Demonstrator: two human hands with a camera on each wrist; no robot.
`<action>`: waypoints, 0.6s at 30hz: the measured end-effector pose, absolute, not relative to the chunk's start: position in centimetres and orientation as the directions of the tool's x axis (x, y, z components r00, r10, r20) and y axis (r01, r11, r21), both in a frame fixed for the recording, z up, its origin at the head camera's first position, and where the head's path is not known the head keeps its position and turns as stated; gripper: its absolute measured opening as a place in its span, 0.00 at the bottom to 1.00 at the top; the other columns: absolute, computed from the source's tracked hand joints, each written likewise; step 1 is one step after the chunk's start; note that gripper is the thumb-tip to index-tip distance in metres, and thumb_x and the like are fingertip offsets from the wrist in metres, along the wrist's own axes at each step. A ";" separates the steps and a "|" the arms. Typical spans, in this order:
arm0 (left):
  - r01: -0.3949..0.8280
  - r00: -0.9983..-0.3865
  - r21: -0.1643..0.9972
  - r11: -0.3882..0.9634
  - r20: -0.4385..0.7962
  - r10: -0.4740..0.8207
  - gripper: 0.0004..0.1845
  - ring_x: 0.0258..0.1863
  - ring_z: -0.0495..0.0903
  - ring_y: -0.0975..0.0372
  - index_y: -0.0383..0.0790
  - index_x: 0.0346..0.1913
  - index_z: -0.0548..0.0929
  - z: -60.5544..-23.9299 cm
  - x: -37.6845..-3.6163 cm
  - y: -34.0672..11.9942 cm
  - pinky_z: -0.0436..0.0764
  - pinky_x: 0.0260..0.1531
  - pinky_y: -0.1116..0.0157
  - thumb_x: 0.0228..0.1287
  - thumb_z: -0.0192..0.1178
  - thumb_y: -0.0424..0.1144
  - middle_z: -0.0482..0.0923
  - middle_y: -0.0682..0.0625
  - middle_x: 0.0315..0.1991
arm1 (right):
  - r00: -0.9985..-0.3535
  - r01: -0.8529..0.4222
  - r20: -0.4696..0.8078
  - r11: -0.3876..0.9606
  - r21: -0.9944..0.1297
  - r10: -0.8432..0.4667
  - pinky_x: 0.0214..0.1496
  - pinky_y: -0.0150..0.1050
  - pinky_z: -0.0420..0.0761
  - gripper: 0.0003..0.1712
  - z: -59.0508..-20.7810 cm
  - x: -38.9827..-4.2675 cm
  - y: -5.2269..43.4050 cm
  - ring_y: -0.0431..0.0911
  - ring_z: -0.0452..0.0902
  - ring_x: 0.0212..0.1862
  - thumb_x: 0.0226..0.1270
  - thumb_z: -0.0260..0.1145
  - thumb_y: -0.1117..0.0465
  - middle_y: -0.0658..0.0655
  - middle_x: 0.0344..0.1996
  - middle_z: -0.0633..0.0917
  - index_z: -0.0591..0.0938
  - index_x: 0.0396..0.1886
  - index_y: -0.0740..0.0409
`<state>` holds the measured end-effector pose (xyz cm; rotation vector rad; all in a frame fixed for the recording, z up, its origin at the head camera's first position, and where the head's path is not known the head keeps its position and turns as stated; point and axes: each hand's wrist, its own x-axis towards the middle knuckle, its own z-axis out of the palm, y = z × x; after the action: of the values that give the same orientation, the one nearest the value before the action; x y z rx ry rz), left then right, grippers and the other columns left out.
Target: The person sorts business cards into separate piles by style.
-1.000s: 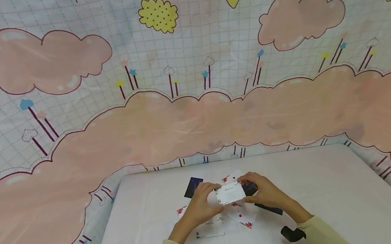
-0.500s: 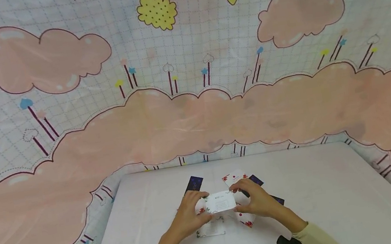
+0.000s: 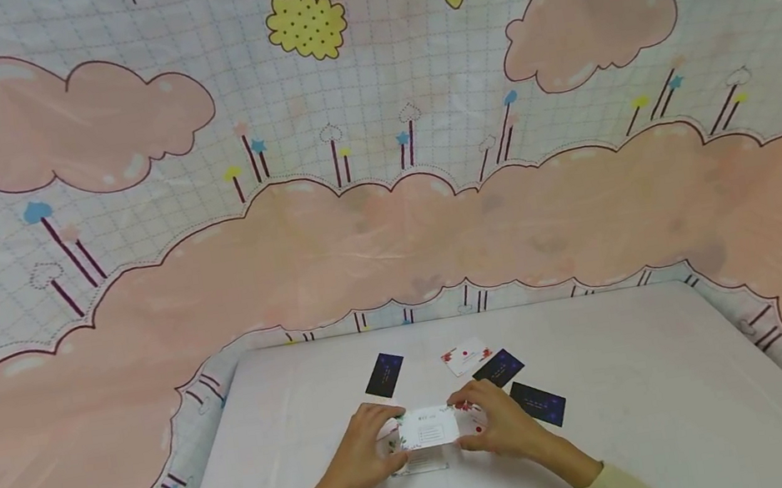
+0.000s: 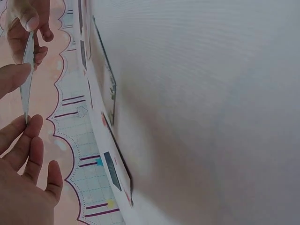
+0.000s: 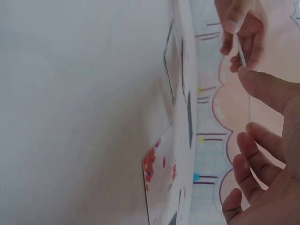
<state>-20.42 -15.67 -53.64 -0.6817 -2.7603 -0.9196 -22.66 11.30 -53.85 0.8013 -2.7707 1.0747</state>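
Observation:
A white printed card [image 3: 428,427] with green leaf trim is held up over the table by both hands. My left hand [image 3: 361,451] pinches its left edge between thumb and fingers, while my right hand [image 3: 497,424] pinches the right edge. In the left wrist view the card [image 4: 27,89] appears nearly edge-on, and the right wrist view gives it as a thin line. Below it lies another leaf-trimmed white card [image 3: 426,465], partly covered. A white card with red flowers [image 3: 467,407] shows behind the held card, partly hidden by the right hand.
Further back lie a dark blue card [image 3: 384,375] at left and a red-flowered white card [image 3: 465,356]. Two more dark cards, one upper [image 3: 499,369] and one lower [image 3: 539,403], lie to the right. A patterned cloth [image 3: 391,244] hangs behind the white table [image 3: 648,391].
Both hands have moved left and toward the body with the white card between them. The dark cards at right, earlier partly covered by the right hand, now show more fully.

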 end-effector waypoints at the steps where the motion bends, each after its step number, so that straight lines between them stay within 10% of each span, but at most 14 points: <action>1: 0.466 -0.885 0.528 0.710 0.280 0.373 0.30 0.56 0.72 0.62 0.49 0.56 0.79 -53.8 -20.4 -15.9 0.74 0.57 0.53 0.46 0.76 0.43 0.77 0.57 0.54 | -0.857 -0.503 0.251 0.622 -0.600 -0.450 0.52 0.43 0.76 0.31 -54.0 -22.7 11.1 0.40 0.71 0.49 0.43 0.81 0.52 0.43 0.44 0.82 0.82 0.51 0.46; 18: 0.504 -0.864 0.438 0.744 0.236 0.445 0.28 0.61 0.73 0.46 0.41 0.54 0.82 -55.2 -21.7 -17.5 0.69 0.62 0.43 0.45 0.75 0.41 0.80 0.47 0.52 | -0.861 -0.502 0.230 0.681 -0.533 -0.454 0.46 0.39 0.71 0.30 -56.1 -23.3 8.7 0.42 0.71 0.45 0.39 0.82 0.50 0.45 0.40 0.81 0.83 0.46 0.49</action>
<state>-21.70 -17.52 -55.22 -0.7716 -2.8245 -0.7605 -23.28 8.70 -56.07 0.8000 -2.8078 0.9264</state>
